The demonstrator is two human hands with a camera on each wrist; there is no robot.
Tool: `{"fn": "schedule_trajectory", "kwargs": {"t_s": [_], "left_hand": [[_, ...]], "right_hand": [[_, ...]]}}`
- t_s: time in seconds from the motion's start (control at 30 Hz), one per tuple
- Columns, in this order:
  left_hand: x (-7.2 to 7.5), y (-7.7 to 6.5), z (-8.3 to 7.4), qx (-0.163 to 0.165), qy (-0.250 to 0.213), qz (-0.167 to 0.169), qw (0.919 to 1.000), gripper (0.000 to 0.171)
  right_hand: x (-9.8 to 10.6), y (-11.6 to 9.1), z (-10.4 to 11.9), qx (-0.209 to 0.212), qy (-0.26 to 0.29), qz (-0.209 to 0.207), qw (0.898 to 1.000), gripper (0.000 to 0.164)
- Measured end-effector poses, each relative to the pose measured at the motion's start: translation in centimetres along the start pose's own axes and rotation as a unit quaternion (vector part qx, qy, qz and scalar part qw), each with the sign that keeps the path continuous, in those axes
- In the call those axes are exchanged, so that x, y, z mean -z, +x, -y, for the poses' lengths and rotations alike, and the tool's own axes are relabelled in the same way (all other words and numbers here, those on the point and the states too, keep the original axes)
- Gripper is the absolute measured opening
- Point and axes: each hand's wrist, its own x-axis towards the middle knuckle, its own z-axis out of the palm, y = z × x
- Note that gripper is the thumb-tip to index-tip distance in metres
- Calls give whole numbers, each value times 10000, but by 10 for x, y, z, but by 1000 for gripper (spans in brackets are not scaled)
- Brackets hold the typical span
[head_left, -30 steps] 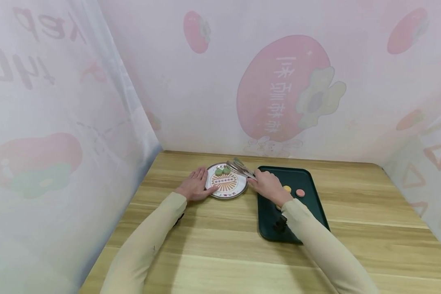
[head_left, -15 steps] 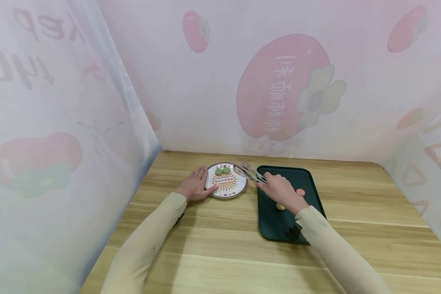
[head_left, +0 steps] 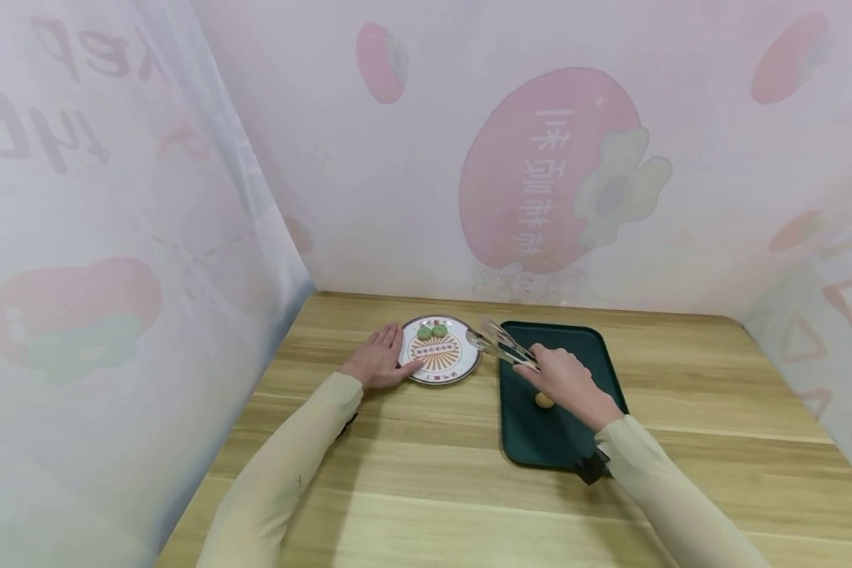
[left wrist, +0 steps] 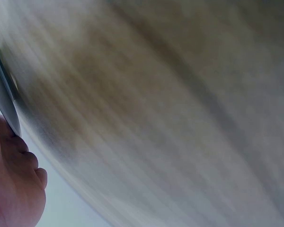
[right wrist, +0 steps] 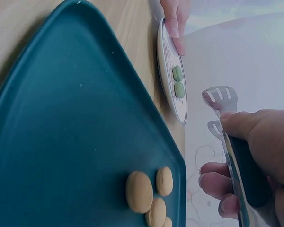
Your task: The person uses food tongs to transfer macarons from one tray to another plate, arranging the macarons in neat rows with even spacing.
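Observation:
My left hand (head_left: 378, 360) lies with straight fingers against the left rim of a white patterned plate (head_left: 463, 348), the thumb over its edge. Two green macarons (head_left: 439, 330) sit side by side near the plate's back rim. My right hand (head_left: 566, 380) grips metal tongs (head_left: 500, 344) by dark handles, above the dark green tray (head_left: 525, 442). The slotted tong heads point left toward the plate's right edge, spread apart with nothing between them. In the right wrist view, several tan-looking macarons (right wrist: 139, 191) lie on the tray; from the head, my right hand and forearm hide most of them.
The wooden table (head_left: 426, 489) carries the plate at the left and the tray just right of it. Printed fabric walls (head_left: 412, 197) rise behind the table and at both sides. In the left wrist view, blurred wood grain (left wrist: 156, 118) fills most of the picture.
My right hand has drawn the tongs back from over the plate, to the right and nearer, over the tray. The left hand, the plate and the green macarons stay in place.

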Motion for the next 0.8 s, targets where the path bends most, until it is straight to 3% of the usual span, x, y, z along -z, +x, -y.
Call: {"fn": "schedule_trajectory", "kwargs": {"t_s": [0.17, 0.53, 0.8], "left_hand": [[1, 0, -2, -56, -75, -33, 10000, 100], [0, -3, -2, -91, -8, -33, 10000, 101], [-1, 1, 0, -68, -18, -8, 10000, 101]], "right_hand": [[1, -10, -13, 329, 99, -182, 9992, 36], [2, -29, -36, 348, 63, -277, 9990, 31], [0, -35, -45, 481, -97, -584, 9971, 31]]}}
